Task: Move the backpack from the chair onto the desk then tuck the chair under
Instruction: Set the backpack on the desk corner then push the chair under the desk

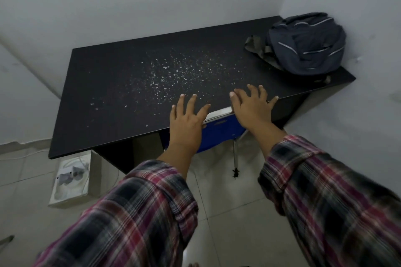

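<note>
A: Black desk (121, 84), flecked with pale crumbs, runs ahead of both hands; a white box (71, 182) sits on the floor, low left of the left hand (186, 121).

B: That hand is spread flat, holding nothing?

A: Yes. Blue chair (219, 134) shows between the hands; right hand (251, 106) equally splayed, empty. Dark blue backpack (308, 43) slumps far right on the desk.
</note>
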Demonstrator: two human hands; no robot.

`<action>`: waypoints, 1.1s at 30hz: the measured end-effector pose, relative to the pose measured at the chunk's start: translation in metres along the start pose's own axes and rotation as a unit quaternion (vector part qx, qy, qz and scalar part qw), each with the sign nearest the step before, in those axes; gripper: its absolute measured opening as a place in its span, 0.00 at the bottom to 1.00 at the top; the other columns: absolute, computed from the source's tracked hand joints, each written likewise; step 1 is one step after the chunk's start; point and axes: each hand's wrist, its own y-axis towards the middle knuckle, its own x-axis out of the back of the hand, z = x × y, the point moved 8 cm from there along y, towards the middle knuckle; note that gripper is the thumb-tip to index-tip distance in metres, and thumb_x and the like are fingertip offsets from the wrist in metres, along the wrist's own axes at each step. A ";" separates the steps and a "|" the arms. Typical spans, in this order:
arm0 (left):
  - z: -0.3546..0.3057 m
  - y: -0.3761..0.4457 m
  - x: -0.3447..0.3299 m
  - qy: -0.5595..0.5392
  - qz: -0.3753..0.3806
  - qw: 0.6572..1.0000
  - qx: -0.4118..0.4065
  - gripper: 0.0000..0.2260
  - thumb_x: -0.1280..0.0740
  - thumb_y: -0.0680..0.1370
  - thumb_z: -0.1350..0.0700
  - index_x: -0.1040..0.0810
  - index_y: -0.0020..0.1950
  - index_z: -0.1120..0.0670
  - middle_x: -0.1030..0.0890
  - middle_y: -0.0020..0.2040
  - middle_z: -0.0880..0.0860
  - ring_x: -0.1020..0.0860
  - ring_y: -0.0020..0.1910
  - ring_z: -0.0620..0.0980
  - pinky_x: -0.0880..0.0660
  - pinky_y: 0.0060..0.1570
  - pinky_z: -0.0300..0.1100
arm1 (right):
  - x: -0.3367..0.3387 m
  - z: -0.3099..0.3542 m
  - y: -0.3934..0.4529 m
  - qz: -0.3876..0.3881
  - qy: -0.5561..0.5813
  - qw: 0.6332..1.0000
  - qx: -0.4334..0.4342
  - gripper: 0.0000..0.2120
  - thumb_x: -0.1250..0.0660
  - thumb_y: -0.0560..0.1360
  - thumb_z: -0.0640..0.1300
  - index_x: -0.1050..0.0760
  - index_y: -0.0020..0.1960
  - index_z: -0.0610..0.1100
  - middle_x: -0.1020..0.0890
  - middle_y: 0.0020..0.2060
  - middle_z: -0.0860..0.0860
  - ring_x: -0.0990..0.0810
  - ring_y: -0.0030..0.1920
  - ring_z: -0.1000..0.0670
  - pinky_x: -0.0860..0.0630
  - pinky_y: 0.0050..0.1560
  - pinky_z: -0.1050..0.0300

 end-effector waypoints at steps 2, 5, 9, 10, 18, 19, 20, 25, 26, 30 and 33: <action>0.003 -0.002 -0.002 -0.004 0.018 1.000 0.011 0.27 0.34 0.79 0.54 0.41 0.74 0.43 0.45 0.79 0.55 0.51 0.78 0.63 0.45 0.73 0.62 | 0.001 0.006 -0.013 -0.002 -0.004 0.998 0.067 0.31 0.57 0.76 0.70 0.31 0.69 0.56 0.30 0.71 0.48 0.40 0.74 0.41 0.53 0.72 0.26; 0.005 -0.007 -0.001 -0.008 0.064 0.998 0.019 0.27 0.32 0.76 0.61 0.38 0.72 0.45 0.37 0.76 0.55 0.40 0.75 0.63 0.36 0.68 0.61 | 0.007 0.007 -0.030 0.019 -0.053 0.986 0.158 0.36 0.54 0.70 0.76 0.29 0.62 0.53 0.25 0.59 0.49 0.31 0.65 0.43 0.42 0.70 0.30; 0.003 -0.009 0.005 -0.001 0.097 0.995 0.014 0.18 0.36 0.77 0.65 0.34 0.63 0.51 0.23 0.58 0.56 0.23 0.51 0.59 0.29 0.38 0.50 | 0.008 0.005 -0.029 0.056 -0.120 0.975 0.180 0.26 0.42 0.72 0.70 0.31 0.61 0.54 0.27 0.59 0.48 0.31 0.62 0.43 0.35 0.64 0.37; 0.003 -0.010 0.005 0.002 0.101 0.995 0.011 0.17 0.37 0.77 0.65 0.34 0.63 0.51 0.23 0.57 0.55 0.23 0.50 0.59 0.30 0.36 0.49 | 0.009 0.005 -0.030 0.042 -0.115 0.976 0.181 0.21 0.40 0.74 0.65 0.31 0.60 0.54 0.26 0.58 0.49 0.31 0.61 0.43 0.34 0.63 0.38; -0.004 -0.016 -0.001 0.005 0.066 0.998 0.012 0.31 0.37 0.79 0.64 0.44 0.77 0.44 0.46 0.80 0.53 0.49 0.79 0.59 0.39 0.73 0.57 | 0.002 -0.008 -0.035 -0.002 -0.100 0.975 0.200 0.21 0.34 0.76 0.49 0.33 0.67 0.57 0.28 0.64 0.49 0.33 0.66 0.41 0.44 0.70 0.29; -0.005 -0.014 -0.002 0.011 0.060 0.998 0.015 0.33 0.36 0.79 0.65 0.46 0.77 0.43 0.48 0.81 0.53 0.52 0.79 0.59 0.41 0.74 0.57 | 0.001 -0.008 -0.032 0.003 -0.096 0.975 0.199 0.24 0.34 0.76 0.48 0.34 0.70 0.59 0.30 0.68 0.50 0.36 0.70 0.41 0.48 0.70 0.27; -0.005 -0.012 -0.003 0.017 0.052 0.998 0.018 0.34 0.36 0.78 0.65 0.47 0.77 0.43 0.49 0.81 0.53 0.54 0.79 0.60 0.43 0.75 0.57 | 0.000 -0.007 -0.029 0.005 -0.091 0.976 0.199 0.26 0.34 0.76 0.47 0.36 0.72 0.60 0.32 0.70 0.51 0.40 0.73 0.41 0.51 0.70 0.26; -0.014 0.003 -0.005 0.040 0.026 0.999 0.016 0.37 0.34 0.77 0.64 0.50 0.77 0.41 0.51 0.81 0.54 0.56 0.79 0.61 0.46 0.75 0.60 | 0.004 -0.016 -0.011 -0.020 -0.084 0.978 0.188 0.29 0.36 0.78 0.44 0.42 0.75 0.62 0.36 0.76 0.52 0.50 0.78 0.42 0.58 0.69 0.23; -0.013 0.008 -0.003 0.045 0.019 0.999 0.012 0.36 0.35 0.78 0.64 0.49 0.77 0.41 0.51 0.81 0.54 0.56 0.79 0.62 0.46 0.75 0.60 | 0.005 -0.014 -0.006 -0.023 -0.077 0.979 0.186 0.29 0.37 0.79 0.44 0.42 0.75 0.62 0.36 0.76 0.52 0.50 0.79 0.42 0.58 0.69 0.23; -0.002 0.030 0.007 0.048 -0.003 0.999 0.017 0.32 0.35 0.78 0.62 0.44 0.76 0.41 0.49 0.81 0.53 0.54 0.79 0.62 0.46 0.75 0.62 | 0.013 0.001 0.016 -0.029 -0.055 0.981 0.185 0.27 0.37 0.79 0.41 0.38 0.74 0.60 0.35 0.76 0.53 0.51 0.79 0.42 0.59 0.69 0.23; -0.001 0.028 0.009 0.036 -0.022 0.999 0.014 0.29 0.35 0.78 0.62 0.39 0.75 0.43 0.44 0.80 0.53 0.48 0.78 0.62 0.43 0.74 0.61 | 0.013 -0.001 0.016 -0.037 -0.042 0.978 0.199 0.27 0.36 0.78 0.41 0.35 0.73 0.59 0.32 0.74 0.54 0.47 0.78 0.44 0.56 0.70 0.24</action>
